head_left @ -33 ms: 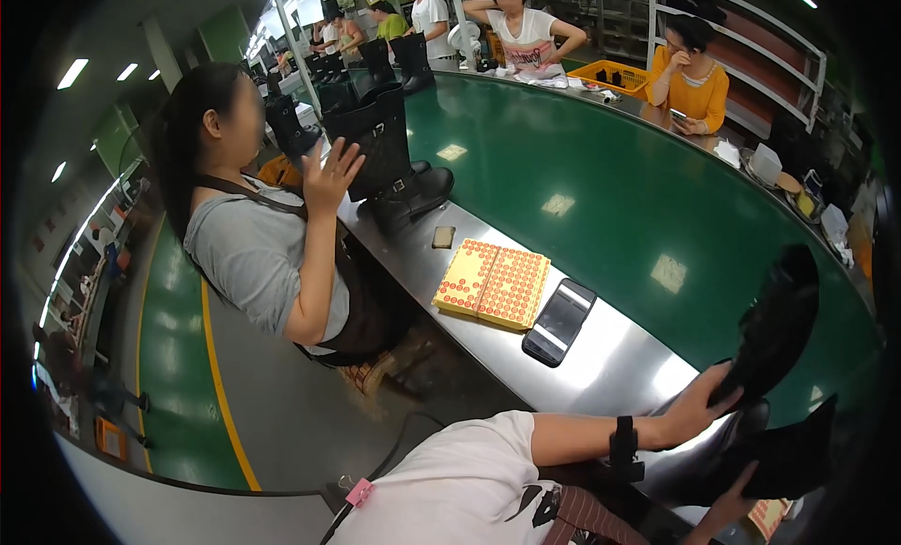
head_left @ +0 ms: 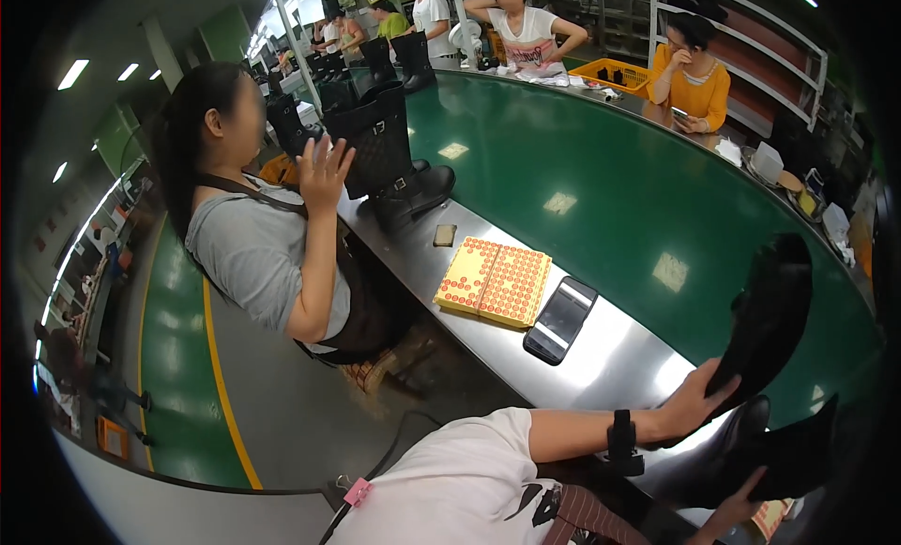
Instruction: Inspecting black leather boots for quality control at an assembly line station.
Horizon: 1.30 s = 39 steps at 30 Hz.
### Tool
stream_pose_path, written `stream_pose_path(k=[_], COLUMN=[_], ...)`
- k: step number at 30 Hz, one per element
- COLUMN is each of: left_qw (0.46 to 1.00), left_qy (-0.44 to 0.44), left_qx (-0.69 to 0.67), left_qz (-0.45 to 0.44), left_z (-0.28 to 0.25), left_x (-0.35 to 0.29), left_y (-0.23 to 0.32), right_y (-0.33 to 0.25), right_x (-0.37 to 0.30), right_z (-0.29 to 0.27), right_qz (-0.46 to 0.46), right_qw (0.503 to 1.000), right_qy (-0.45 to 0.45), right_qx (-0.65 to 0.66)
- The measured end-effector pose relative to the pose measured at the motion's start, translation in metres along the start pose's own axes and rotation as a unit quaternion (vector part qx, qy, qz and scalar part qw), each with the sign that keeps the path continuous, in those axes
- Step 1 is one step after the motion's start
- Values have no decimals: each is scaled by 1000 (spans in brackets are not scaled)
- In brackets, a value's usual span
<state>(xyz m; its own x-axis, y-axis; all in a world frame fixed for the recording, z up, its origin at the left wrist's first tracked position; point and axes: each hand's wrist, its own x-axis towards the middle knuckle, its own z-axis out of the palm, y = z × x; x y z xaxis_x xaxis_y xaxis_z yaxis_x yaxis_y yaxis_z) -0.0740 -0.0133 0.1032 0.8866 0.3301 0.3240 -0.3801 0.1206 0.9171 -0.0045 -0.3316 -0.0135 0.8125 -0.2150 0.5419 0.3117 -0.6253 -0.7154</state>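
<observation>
1. Head view, hands: the left hand (head_left: 696, 399) is at about 4 o'clock of the picture. Its fingers are closed around the lower part of a tall black boot (head_left: 770, 310), which stands up toward 2 o'clock.
2. The right hand (head_left: 741, 498) is at 5 o'clock, near the lower edge. Its fingers lie on a second black boot (head_left: 798, 456) (how tightly they close I cannot tell, most of the hand is hidden).
3. Both boots are over the steel table edge (head_left: 610, 357), beside the green conveyor belt (head_left: 563, 151).
4. At 9 o'clock from the left hand lie a dark phone (head_left: 560, 320) and a yellow dotted sheet (head_left: 495, 282), just beside each other.
5. At 10 o'clock a seated person in a grey shirt (head_left: 253, 254) raises one hand near more black boots (head_left: 394, 160).
</observation>
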Motion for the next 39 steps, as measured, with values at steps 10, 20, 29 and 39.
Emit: stream_pose_path(k=[10, 20, 29, 39], left_qw=[995, 996, 856, 658], left_qy=[-57, -14, 112, -278], left_qx=[82, 87, 265, 641], left_qz=[2, 35, 430, 281], left_z=[-38, -51, -27, -11], left_x=[-16, -32, 24, -16], left_y=[21, 6, 155, 230], right_y=[35, -50, -161, -227], right_x=[35, 14, -2, 13], right_z=[-71, -46, -41, 88], right_qz=[-14, -20, -216, -7], right_qw=[912, 993, 933, 890], right_qy=[44, 108, -144, -300], right_qx=[-408, 36, 248, 344])
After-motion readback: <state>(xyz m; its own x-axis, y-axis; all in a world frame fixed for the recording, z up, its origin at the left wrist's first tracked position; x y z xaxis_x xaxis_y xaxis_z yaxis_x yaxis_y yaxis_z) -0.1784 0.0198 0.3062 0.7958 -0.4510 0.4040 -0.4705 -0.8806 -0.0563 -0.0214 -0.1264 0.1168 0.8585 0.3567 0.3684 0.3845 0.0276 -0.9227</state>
